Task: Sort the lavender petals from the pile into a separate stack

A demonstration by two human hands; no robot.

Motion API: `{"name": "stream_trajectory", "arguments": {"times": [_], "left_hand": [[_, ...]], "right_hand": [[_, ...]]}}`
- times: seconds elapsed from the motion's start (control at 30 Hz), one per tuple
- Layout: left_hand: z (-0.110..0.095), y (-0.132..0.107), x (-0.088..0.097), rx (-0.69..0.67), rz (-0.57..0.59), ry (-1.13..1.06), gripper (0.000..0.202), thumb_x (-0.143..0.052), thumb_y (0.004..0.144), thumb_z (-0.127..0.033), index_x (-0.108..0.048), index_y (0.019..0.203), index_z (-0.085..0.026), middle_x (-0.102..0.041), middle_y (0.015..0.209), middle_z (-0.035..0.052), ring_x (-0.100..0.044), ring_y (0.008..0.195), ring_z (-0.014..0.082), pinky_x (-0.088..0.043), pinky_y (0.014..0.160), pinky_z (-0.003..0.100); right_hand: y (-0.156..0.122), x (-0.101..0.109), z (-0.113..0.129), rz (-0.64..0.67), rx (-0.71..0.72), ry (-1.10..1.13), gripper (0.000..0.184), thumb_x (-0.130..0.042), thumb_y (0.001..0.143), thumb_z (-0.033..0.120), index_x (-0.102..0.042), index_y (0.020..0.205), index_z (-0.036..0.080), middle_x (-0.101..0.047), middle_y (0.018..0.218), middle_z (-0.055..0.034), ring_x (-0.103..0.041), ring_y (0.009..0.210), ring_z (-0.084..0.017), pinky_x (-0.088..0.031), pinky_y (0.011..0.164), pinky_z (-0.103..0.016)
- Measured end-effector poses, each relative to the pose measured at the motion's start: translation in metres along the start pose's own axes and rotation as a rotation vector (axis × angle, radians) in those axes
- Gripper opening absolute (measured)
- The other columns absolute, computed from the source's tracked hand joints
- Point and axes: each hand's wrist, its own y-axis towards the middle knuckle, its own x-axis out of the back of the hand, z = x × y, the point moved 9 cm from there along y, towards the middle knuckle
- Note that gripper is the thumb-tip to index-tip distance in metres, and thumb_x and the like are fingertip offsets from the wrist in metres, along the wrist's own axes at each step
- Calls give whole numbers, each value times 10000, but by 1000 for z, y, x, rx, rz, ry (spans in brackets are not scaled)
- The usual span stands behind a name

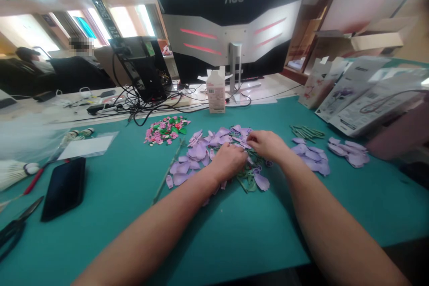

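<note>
Both my hands are in a heap of light purple plastic petals (198,152) in the middle of the green mat. Over the heap's centre, my left hand (229,161) has its fingers curled down among the pieces, and whatever they hold is hidden. Just to its right, my right hand (266,144) is closed in a pinch by the heap's upper right side; what sits between its fingertips is too small to name. Green leaf and stem pieces (250,181) lie mixed in below the hands. A single petal (262,182) rests at the lower right edge.
Separate piles surround the heap: pink and green pieces (166,129), green stems (306,132) and sorted petals (311,156). A long green stem (169,172), a phone (64,189) and scissors (16,228) lie left. Boxes (351,94) stand right, a monitor (231,27) behind.
</note>
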Motion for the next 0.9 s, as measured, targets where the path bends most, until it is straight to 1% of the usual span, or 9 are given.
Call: {"name": "stream_trajectory", "arguments": {"times": [0.1, 0.17, 0.27, 0.37, 0.53, 0.67, 0.73, 0.8, 0.9], "left_hand": [[5, -6, 10, 26, -27, -8, 182, -502, 947, -242, -660, 878, -183, -704, 917, 47, -634, 886, 213, -342, 757, 369], [17, -13, 20, 69, -46, -11, 150, -516, 938, -251, -655, 921, -198, -702, 927, 31, -632, 909, 206, -342, 776, 367], [46, -29, 31, 168, -68, -2, 154, -507, 939, -244, -655, 959, -203, -704, 959, 36, -630, 944, 213, -338, 803, 376], [77, -44, 30, 257, -72, 17, 164, -504, 935, -226, -664, 953, -192, -705, 960, 57, -631, 946, 228, -340, 808, 390], [104, -63, 18, 344, -59, 5, 129, -559, 902, -211, -684, 907, -179, -711, 949, 90, -632, 963, 257, -361, 823, 399], [111, -78, 25, 369, -85, -88, 250, -626, 880, -309, -680, 1106, -218, -713, 1076, 88, -632, 1000, 259, -408, 839, 387], [119, -93, 36, 400, -129, -140, 294, -615, 887, -342, -673, 1150, -226, -712, 1088, 81, -635, 999, 251, -434, 855, 377], [134, -116, 50, 456, -178, -180, 250, -612, 882, -347, -702, 1081, -225, -721, 1054, 67, -637, 1008, 240, -449, 891, 360], [173, -173, 73, 649, -276, -184, 219, -596, 884, -354, -720, 1006, -221, -727, 1041, 51, -649, 964, 215, -470, 896, 326]], "right_hand": [[-1, 4, -1, -28, 0, 20, 246, -493, 886, 303, -718, 980, 268, -748, 953, -41, -653, 876, -213, -401, 707, -273], [-1, 6, -1, -51, 3, 27, 249, -492, 892, 312, -720, 981, 266, -747, 966, -41, -650, 879, -211, -404, 710, -272], [0, 6, -1, -68, 8, 34, 258, -486, 901, 330, -720, 986, 260, -744, 995, -43, -646, 889, -211, -403, 706, -273], [1, 5, 0, -53, 10, 36, 260, -480, 902, 323, -714, 996, 257, -741, 998, -40, -640, 882, -207, -393, 688, -273], [-9, 2, 8, 93, 51, 4, 181, -534, 853, 269, -712, 879, 247, -730, 911, -21, -623, 818, -184, -366, 635, -266], [-36, -2, 19, 285, 97, -17, 98, -613, 803, 290, -693, 836, 244, -707, 873, -8, -604, 752, -161, -336, 576, -259], [-49, -5, 22, 357, 102, -58, 80, -629, 782, 293, -676, 822, 242, -694, 856, -11, -596, 738, -163, -324, 563, -261], [-59, -10, 19, 386, 94, -109, 69, -627, 762, 272, -655, 813, 234, -686, 851, -21, -594, 738, -172, -315, 560, -266], [-69, -27, 5, 371, 93, -172, 61, -615, 734, 234, -633, 791, 226, -675, 806, -36, -591, 707, -185, -299, 550, -274]]}}
